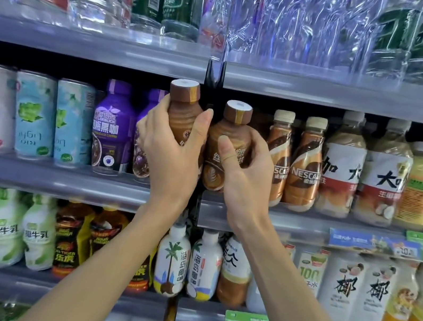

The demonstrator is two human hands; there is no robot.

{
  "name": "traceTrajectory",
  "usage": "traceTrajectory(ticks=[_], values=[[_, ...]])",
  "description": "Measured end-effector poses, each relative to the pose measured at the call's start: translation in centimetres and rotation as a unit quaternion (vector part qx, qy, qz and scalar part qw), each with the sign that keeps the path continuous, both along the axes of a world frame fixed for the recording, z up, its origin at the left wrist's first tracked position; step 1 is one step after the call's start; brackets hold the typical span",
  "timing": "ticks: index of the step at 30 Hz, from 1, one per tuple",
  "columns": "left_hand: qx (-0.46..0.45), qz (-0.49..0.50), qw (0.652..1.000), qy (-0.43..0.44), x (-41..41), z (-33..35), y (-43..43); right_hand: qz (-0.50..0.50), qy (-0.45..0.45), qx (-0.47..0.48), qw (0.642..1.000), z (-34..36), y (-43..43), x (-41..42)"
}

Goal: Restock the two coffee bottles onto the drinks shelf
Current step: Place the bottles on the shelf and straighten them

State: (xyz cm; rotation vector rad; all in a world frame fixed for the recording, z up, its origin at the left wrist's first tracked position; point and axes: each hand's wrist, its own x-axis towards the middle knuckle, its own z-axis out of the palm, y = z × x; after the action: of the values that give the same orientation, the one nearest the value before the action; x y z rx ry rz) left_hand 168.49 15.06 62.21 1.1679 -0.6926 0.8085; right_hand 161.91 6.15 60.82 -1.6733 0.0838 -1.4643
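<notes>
Two brown coffee bottles with brown caps are up at the middle drinks shelf (48, 177). My left hand (170, 148) grips the left coffee bottle (183, 112), held upright and slightly higher, in front of the black shelf divider. My right hand (245, 171) wraps the right coffee bottle (230, 135), thumb across its label; its base sits at about the level of the shelf's front edge, though my hand hides whether it rests there. The two bottles stand side by side, almost touching.
Purple coffee bottles (112, 127) stand left of my left hand, Nescafe bottles (305, 162) right of my right hand. Cans (34, 116) fill the far left. Water bottles crowd the shelf above (328, 93); coconut and milk drinks (172, 260) line the shelf below.
</notes>
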Motion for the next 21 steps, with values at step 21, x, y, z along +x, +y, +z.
traceTrajectory(ticks=[21], values=[[0.020,0.114,0.993,-0.029,0.7,-1.3,-0.7,-0.087,0.053,0.007,0.995,1.0,1.1,1.2]])
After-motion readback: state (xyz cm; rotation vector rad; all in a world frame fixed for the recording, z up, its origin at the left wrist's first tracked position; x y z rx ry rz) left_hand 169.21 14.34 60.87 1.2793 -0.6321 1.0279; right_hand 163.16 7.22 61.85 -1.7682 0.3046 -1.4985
